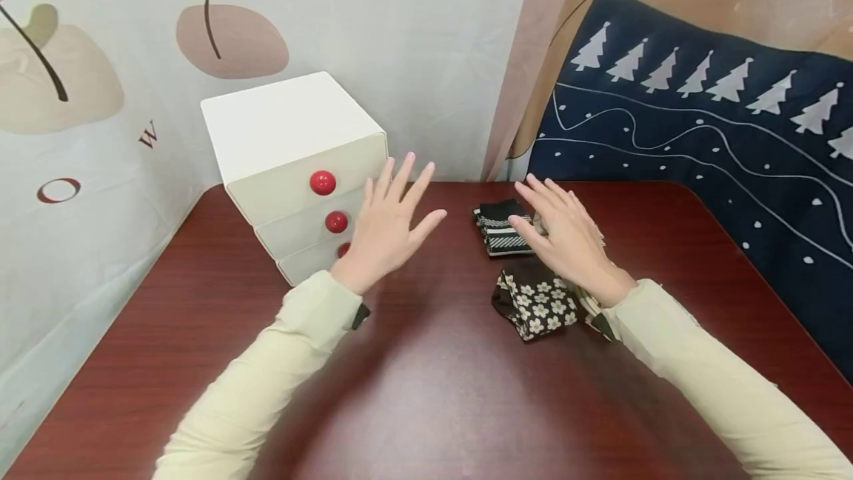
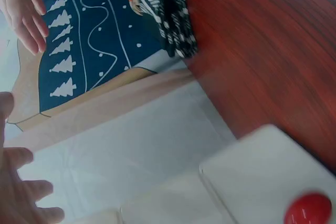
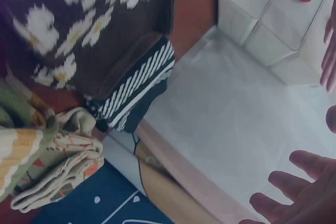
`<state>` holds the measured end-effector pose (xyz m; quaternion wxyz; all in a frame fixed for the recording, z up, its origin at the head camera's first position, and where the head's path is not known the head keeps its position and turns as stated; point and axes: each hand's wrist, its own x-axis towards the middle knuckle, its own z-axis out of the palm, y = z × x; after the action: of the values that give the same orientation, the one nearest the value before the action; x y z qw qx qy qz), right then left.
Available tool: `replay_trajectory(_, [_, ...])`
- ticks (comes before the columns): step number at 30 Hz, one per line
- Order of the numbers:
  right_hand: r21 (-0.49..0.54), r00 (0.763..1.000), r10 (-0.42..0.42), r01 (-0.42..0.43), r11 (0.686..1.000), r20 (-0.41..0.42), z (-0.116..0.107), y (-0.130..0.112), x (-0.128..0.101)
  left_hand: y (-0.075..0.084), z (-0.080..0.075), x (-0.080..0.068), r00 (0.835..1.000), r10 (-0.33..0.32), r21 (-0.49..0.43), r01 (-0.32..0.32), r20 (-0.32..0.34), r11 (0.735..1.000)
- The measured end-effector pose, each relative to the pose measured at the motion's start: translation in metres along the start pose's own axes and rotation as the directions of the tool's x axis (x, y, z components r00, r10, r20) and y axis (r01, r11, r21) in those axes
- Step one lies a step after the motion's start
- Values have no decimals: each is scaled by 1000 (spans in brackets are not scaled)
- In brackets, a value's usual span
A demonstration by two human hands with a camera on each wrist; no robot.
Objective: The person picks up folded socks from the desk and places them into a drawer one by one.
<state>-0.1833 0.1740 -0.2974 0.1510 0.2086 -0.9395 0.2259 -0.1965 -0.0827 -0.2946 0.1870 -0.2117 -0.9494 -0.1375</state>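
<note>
Head view shows the left hand (image 1: 389, 232) raised with fingers spread, holding nothing, blocking part of a white drawer box (image 1: 293, 124) with red knobs (image 1: 323, 183). The right hand (image 1: 566, 239), also spread and holding nothing, partly hides folded striped socks (image 1: 500, 230) near flowered socks (image 1: 536, 298) on the worktop (image 1: 426, 406). Behind stand a pale curtain (image 1: 433, 58) and a navy cloth (image 1: 720, 191) with white trees. Left wrist view has the box at lower right. Right wrist view has green and cream socks (image 3: 63, 171) below the flowered socks.
</note>
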Motion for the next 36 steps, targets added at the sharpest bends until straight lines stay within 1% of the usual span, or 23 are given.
replay_trajectory(3, [19, 1000, -29, 29, 999, -10, -1, -4, -3, -10, -10, -9, 995, 59, 6, -58, -78, 998])
replay_trajectory(5, [42, 998, -53, 54, 998, -27, 0, -7, -5, -16, -18, -15, 989, 82, 13, -81, -126, 997])
replay_trajectory(8, [77, 993, -91, 97, 992, -80, 1, -12, -9, -26, -30, -25, 974, 103, 7, -104, -202, 995])
replay_trajectory(11, [110, 978, -143, 161, 981, -154, 2, -18, -10, -38, -43, -36, 952, 112, -14, -121, -284, 993])
replay_trajectory(13, [130, 964, -176, 204, 970, -198, 2, -22, -10, -46, -52, -45, 938, 102, -29, -118, -332, 993])
replay_trajectory(16, [160, 941, -220, 266, 951, -256, 3, -28, -8, -60, -67, -57, 915, 63, -51, -91, -398, 995])
replay_trajectory(19, [174, 918, -259, 320, 931, -300, 3, -33, -6, -73, -81, -68, 898, 21, -74, -60, -440, 995])
replay_trajectory(21, [179, 905, -281, 349, 920, -320, 3, -37, -3, -81, -90, -72, 886, 5, -91, -54, -463, 994])
replay_trajectory(22, [190, 899, -291, 365, 911, -328, 4, -39, -2, -84, -94, -73, 886, -10, -101, -42, -464, 994])
replay_trajectory(23, [200, 892, -301, 381, 903, -338, 4, -40, 0, -87, -98, -75, 888, -25, -107, -27, -459, 994])
replay_trajectory(26, [238, 876, -320, 418, 877, -360, 9, -46, 9, -96, -109, -78, 902, -101, -154, 39, -419, 987])
replay_trajectory(30, [287, 859, -344, 463, 839, -380, 19, -56, 24, -103, -121, -82, 924, -209, -230, 137, -322, 963])
replay_trajectory(31, [289, 855, -355, 474, 832, -379, 21, -59, 28, -105, -124, -82, 929, -226, -243, 156, -295, 957])
replay_trajectory(33, [290, 848, -374, 491, 822, -376, 24, -66, 35, -108, -130, -82, 939, -253, -254, 193, -234, 948])
replay_trajectory(36, [270, 840, -406, 510, 816, -361, 29, -76, 47, -113, -138, -80, 951, -271, -249, 228, -153, 941])
